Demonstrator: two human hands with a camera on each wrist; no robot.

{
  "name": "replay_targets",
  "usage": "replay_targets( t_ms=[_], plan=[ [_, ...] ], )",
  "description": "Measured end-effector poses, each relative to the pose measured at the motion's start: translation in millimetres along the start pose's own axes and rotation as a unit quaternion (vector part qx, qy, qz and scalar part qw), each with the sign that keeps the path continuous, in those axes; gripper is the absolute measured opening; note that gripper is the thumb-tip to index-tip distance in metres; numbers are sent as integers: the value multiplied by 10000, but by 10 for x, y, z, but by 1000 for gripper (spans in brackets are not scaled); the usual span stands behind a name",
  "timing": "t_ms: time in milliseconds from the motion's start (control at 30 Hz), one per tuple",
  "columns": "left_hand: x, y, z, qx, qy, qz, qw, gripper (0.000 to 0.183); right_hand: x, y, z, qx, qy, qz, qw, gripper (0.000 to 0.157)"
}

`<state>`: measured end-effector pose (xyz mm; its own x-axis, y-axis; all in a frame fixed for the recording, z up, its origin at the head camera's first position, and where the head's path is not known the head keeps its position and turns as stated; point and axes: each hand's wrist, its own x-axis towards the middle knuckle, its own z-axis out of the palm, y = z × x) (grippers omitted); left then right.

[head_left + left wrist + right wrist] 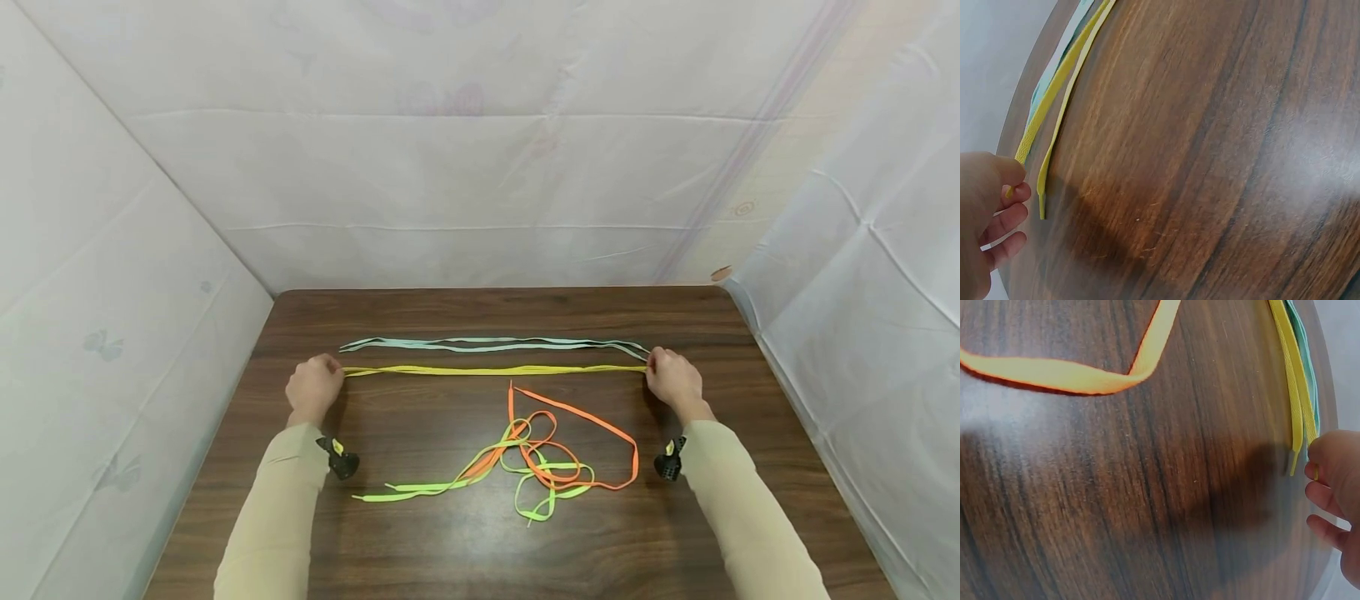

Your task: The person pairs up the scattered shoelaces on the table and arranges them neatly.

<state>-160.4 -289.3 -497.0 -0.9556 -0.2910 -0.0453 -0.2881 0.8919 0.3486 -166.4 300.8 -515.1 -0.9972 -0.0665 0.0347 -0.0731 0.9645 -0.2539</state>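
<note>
Two yellow shoelaces point(480, 370) stretch side by side across the table, nearly straight. My left hand point(315, 385) pinches the left end of one between thumb and forefinger; in the left wrist view the other yellow end point(1042, 200) hangs loose beside the fingers point(1013, 222). At the opposite end my right hand point(673, 379) pinches a yellow tip, while a second yellow tip point(1294, 464) lies free next to it. Just behind run light blue shoelaces point(487, 344), laid out in roughly parallel lines, their right ends close to my right hand.
Nearer to me, orange shoelaces point(633, 450) and lime green shoelaces point(408, 492) lie tangled in loops on the dark wooden table point(420, 567). White sheeting point(480, 183) walls off the back and both sides.
</note>
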Motion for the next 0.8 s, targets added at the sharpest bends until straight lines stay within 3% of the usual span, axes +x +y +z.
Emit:
replay_targets(
  t_ms=[200, 800],
  plan=[
    [-33, 21, 43, -45, -159, -48, 9999, 18, -1, -3, 32, 1, -33, 14, 10000, 10],
    [-89, 19, 114, -11, -163, -76, 9998, 14, -51, -5, 91, -153, -2, 77, 9999, 10]
  ],
)
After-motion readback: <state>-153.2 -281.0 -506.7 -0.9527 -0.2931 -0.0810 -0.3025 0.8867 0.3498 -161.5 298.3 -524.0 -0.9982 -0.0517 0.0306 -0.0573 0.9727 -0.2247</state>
